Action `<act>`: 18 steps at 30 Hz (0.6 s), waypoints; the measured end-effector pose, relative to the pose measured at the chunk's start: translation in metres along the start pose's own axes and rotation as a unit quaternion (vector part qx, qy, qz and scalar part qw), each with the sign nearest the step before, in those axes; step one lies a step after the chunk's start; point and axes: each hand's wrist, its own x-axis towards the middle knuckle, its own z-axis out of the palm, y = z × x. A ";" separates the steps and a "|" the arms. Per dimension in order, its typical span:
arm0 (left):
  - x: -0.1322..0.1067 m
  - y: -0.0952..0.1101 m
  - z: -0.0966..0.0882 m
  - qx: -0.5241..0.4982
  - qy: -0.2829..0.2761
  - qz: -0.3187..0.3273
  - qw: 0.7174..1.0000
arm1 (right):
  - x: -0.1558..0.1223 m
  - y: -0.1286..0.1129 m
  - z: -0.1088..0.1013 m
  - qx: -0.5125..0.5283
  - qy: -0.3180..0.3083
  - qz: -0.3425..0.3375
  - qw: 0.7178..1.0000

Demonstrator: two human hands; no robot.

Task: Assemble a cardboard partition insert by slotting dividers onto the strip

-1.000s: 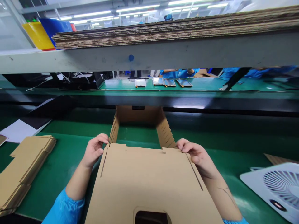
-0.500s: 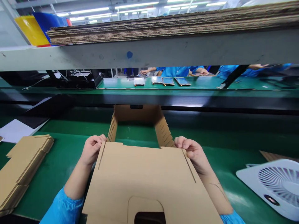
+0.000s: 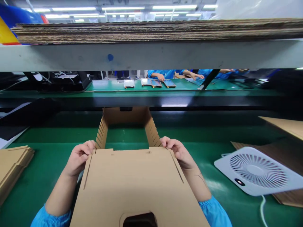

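A brown cardboard panel (image 3: 134, 179) with long side slots and a dark cut-out near its bottom fills the space in front of me. My left hand (image 3: 80, 156) is closed on its far left corner, thumb and fingers pinching the edge. At the far right corner my right hand (image 3: 178, 153) pinches the panel the same way. Just beyond that edge stands a cardboard frame (image 3: 126, 116) with notched side walls, and green surface shows inside it. The fingertips of both hands are close to the near ends of those walls; whether they touch them I cannot tell.
Flat cardboard pieces (image 3: 14, 164) are stacked at left. A white fan (image 3: 258, 171) with a cable lies right, over brown cardboard. Overhead, a shelf (image 3: 142, 56) bears a cardboard stack (image 3: 142, 33). Across the bench, a co-worker's hand (image 3: 159, 76) is beside several flat screens (image 3: 169, 83).
The view has swung right, so most things sit further left and more of the fan shows. Both hands keep their grip on the panel. A co-worker's hand has moved to the screens.
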 end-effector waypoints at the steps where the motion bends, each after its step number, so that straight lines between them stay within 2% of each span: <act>1: -0.001 0.001 0.000 -0.003 -0.003 -0.007 1.000 | 0.000 -0.001 0.001 0.004 -0.003 0.001 1.000; 4: -0.002 0.002 0.002 -0.009 0.001 -0.019 1.000 | 0.001 -0.002 0.004 -0.007 0.000 -0.009 1.000; 8: 0.000 0.003 0.005 0.006 0.025 -0.019 0.999 | 0.006 -0.001 0.006 -0.055 0.041 -0.040 0.997; 11: 0.001 0.001 0.008 0.046 0.119 -0.053 0.990 | 0.008 0.001 0.006 -0.097 0.091 -0.037 0.990; 14: 0.000 0.001 0.007 0.107 0.235 -0.106 0.960 | 0.008 0.002 0.008 -0.134 0.159 -0.001 0.978; 16: -0.001 0.002 0.004 0.126 0.256 -0.127 0.950 | 0.007 0.001 0.009 -0.142 0.181 0.031 0.973; 18: -0.002 0.004 0.001 0.118 0.235 -0.127 0.956 | 0.007 -0.001 0.011 -0.138 0.178 0.044 0.973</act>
